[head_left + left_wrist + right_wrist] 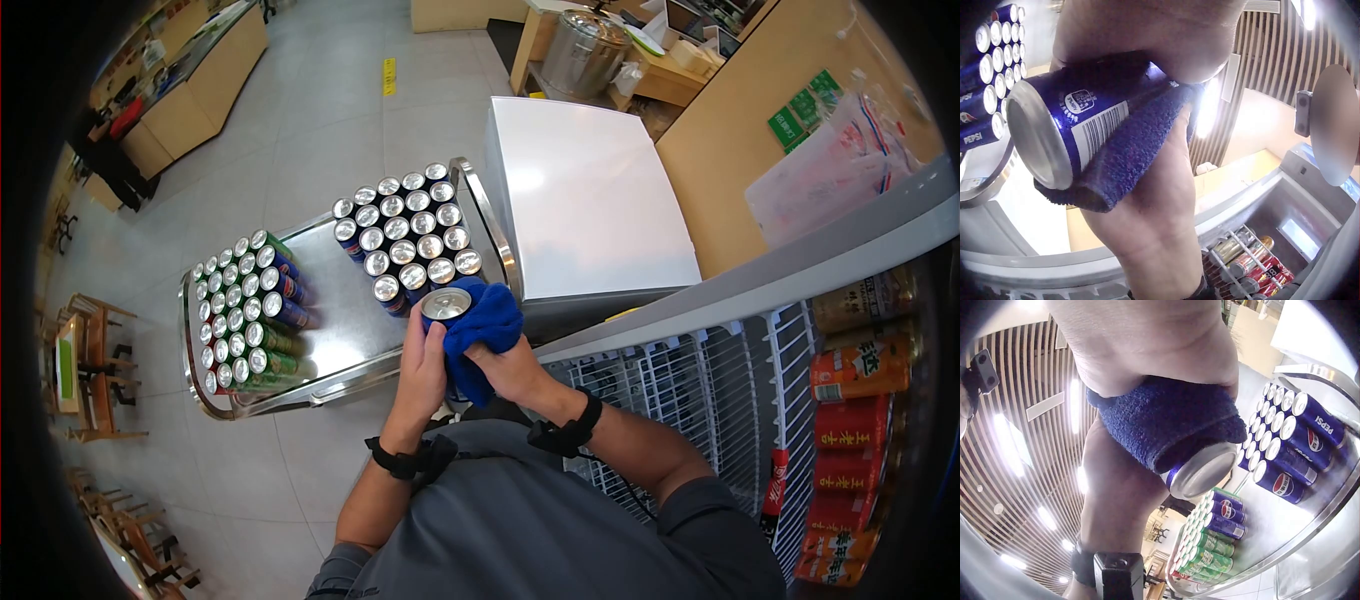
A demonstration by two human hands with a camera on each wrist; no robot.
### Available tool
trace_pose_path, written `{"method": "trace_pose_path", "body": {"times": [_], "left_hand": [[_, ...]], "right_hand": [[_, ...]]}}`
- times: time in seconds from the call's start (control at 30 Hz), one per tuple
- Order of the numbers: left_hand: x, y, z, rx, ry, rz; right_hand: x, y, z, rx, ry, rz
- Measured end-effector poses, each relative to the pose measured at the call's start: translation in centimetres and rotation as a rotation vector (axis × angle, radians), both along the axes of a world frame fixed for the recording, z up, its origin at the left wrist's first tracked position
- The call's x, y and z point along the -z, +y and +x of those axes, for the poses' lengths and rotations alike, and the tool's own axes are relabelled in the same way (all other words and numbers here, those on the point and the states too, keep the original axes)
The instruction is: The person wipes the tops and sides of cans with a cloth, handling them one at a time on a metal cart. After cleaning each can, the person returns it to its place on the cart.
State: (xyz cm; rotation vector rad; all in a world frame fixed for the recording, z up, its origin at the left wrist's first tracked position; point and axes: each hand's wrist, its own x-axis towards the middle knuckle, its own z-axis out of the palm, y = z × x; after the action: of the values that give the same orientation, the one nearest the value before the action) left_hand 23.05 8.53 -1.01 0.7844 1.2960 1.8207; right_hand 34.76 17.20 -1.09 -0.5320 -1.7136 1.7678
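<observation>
Blue can (1075, 112) — barcode showing — between left hand (1154, 37) and right hand (1154, 206); blue cloth (1135, 147) against it. Pepsi cans (999, 59) upper left.

"PEPSI" on blue cans (1319, 425), upper right of right wrist view, left edge of left wrist view. "王老吉" on red cans (848, 425), lower right of head view. Other lettering unclear.

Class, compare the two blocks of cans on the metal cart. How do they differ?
The left block mixes green, blue and red cans; the right block shows only blue ones. The right block stands beside the white-topped box, the left block at the cart's opposite end. Both stand upright, silver tops up.
</observation>
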Motion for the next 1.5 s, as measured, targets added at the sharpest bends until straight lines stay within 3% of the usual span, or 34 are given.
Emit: {"method": "trace_pose_path", "body": {"times": [0.2,0.43,0.63,0.8,1.03,1.23,1.47,1.5], "left_hand": [[-0.3,0.0,0.0,-0.006,-0.003,-0.013],[-0.2,-0.3,-0.3,0.002,0.067,-0.029],[-0.3,-0.5,-0.4,0.017,0.071,-0.032],[0.4,-0.5,-0.7,0.030,0.046,-0.003],[-0.1,-0.6,-1.3,-0.087,0.156,0.021],[-0.3,-0.9,-1.7,-0.185,0.038,0.054],[-2.2,-1.8,-3.7,-0.366,0.057,0.181],[-2.3,-1.9,-3.9,-0.396,0.073,0.198]], "right_hand": [[0.8,0.1,0.1,0.000,0.004,0.093],[0.3,-0.4,0.0,0.006,0.016,-0.071],[1.1,-0.1,0.4,-0.025,-0.006,0.071],[0.8,-0.8,0.6,0.034,-0.037,-0.006],[-0.1,-1.7,-0.2,0.046,-0.013,-0.075],[-0.4,-1.6,-1.6,-0.003,0.037,0.045],[0.1,-2.0,-4.3,-0.108,0.098,-0.044],[0.9,-1.8,-4.7,-0.116,0.053,-0.183]]}}
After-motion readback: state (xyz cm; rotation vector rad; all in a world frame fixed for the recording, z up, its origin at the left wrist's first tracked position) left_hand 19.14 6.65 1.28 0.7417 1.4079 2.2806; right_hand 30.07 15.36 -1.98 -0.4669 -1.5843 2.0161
